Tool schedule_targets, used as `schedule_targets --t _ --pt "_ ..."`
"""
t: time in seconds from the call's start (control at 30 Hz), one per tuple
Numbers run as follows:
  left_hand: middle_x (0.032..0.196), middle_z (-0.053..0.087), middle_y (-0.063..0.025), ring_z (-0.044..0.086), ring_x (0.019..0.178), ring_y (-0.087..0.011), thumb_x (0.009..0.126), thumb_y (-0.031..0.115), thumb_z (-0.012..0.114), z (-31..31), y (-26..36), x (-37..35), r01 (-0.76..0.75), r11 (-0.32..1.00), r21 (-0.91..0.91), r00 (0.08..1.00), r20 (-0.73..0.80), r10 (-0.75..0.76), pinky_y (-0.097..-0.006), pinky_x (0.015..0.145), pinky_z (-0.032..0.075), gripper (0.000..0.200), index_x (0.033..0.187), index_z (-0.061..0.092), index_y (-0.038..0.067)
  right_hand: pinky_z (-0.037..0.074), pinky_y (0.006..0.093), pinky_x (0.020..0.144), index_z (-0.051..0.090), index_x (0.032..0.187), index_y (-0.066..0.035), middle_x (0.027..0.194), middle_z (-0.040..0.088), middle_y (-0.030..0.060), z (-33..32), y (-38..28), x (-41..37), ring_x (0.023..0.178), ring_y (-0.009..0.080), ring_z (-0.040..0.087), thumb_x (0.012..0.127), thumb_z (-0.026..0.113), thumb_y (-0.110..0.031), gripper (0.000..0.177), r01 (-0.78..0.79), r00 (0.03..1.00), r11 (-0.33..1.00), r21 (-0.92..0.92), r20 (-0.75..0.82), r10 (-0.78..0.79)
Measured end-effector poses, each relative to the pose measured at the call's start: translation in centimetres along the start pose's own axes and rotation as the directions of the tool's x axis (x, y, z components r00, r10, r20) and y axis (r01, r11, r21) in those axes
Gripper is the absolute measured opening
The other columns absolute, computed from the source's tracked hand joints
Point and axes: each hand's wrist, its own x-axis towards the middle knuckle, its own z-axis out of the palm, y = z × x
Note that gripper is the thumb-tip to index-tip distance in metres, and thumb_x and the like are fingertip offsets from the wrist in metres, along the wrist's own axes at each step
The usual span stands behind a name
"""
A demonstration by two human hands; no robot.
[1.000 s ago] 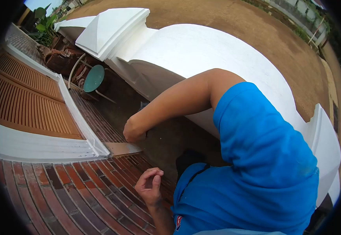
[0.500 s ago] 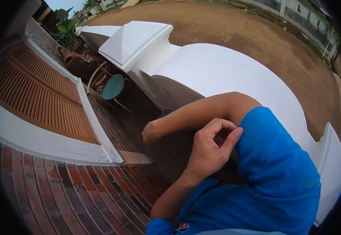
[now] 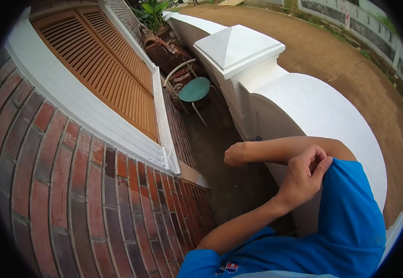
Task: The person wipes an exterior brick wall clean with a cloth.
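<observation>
The left hand (image 3: 301, 173) pinches the sleeve (image 3: 349, 194) near its hem, fingers closed narrow on the cloth at the right of the scene. The right arm is bent across the front — seemingly to bring that sleeve within easy reach. The right hand (image 3: 236, 154) hangs curled over the passage; its fingers are hidden, so I cannot tell whether they hold anything. 2 walls — brick (image 3: 72, 185) left, white (image 3: 322, 102) right — leave little elbow room, and a green-seated chair (image 3: 194, 89) blocks the far end.
</observation>
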Motion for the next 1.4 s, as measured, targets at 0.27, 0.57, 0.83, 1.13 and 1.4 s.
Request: schedule_targets --t 0.27,0.57,0.83,1.13,1.4 --pt "0.075 0.062 -0.0020 0.054 0.065 -0.0015 0.098 0.013 0.065 -1.0 -4.4 -1.7 -0.016 1.000 -0.026 1.000 -0.022 0.015 -0.0184 0.057 0.043 0.014 0.097 0.057 0.000 0.057 0.0441 0.085 0.071 0.107 0.000 0.109 0.072 0.0185 -0.8 -0.2 -0.7 0.104 0.0343 0.069 0.082 0.063 -0.012 0.029 -0.012 0.999 1.000 0.003 0.049 0.012" --pt "0.081 0.070 -0.0062 0.064 0.068 -0.0086 0.095 0.009 0.067 -1.9 -6.3 -8.0 0.010 1.000 0.002 0.989 0.151 -0.010 -0.0239 0.060 0.050 0.010 0.098 0.066 0.000 0.057 0.0447 0.084 0.071 0.108 -0.001 0.109 0.071 0.0193 -1.6 -1.1 -1.4 0.105 0.0351 0.069 0.080 0.065 -0.009 0.030 0.015 0.999 1.000 0.016 0.051 -0.016" --pt "0.067 0.064 -0.0033 0.056 0.059 -0.0074 0.092 0.023 0.072 -11.0 -11.4 -16.5 0.285 0.872 0.398 0.956 -0.053 -0.288 -0.0238 0.055 0.046 0.024 0.084 0.068 0.001 0.057 0.0442 0.084 0.071 0.108 -0.002 0.107 0.071 0.0194 -2.0 -1.8 -1.4 0.103 0.0367 0.069 0.078 0.066 -0.010 0.031 -0.002 0.996 0.999 0.052 0.093 -0.003" --pt "0.070 0.062 -0.0076 0.061 0.066 -0.0184 0.074 0.009 0.067 -18.3 -23.6 -37.5 0.789 0.460 0.407 0.613 -0.561 -0.556 -0.0331 0.065 0.051 0.025 0.098 0.070 0.006 0.057 0.0439 0.084 0.070 0.108 -0.003 0.103 0.072 0.0181 -1.3 -1.6 -1.2 0.101 0.0363 0.069 0.080 0.064 -0.013 0.030 0.006 0.997 0.998 0.067 0.082 -0.011" --pt "0.073 0.069 -0.0080 0.067 0.071 -0.0164 0.074 0.008 0.068 -14.7 -34.5 -51.5 0.923 0.374 -0.085 0.147 -0.822 -0.550 -0.0316 0.068 0.053 0.014 0.086 0.073 0.005 0.057 0.0436 0.084 0.070 0.106 -0.003 0.103 0.072 0.0180 -1.0 -1.7 -1.1 0.100 0.0352 0.070 0.080 0.063 -0.013 0.029 -0.015 0.993 0.999 0.052 0.114 0.009"
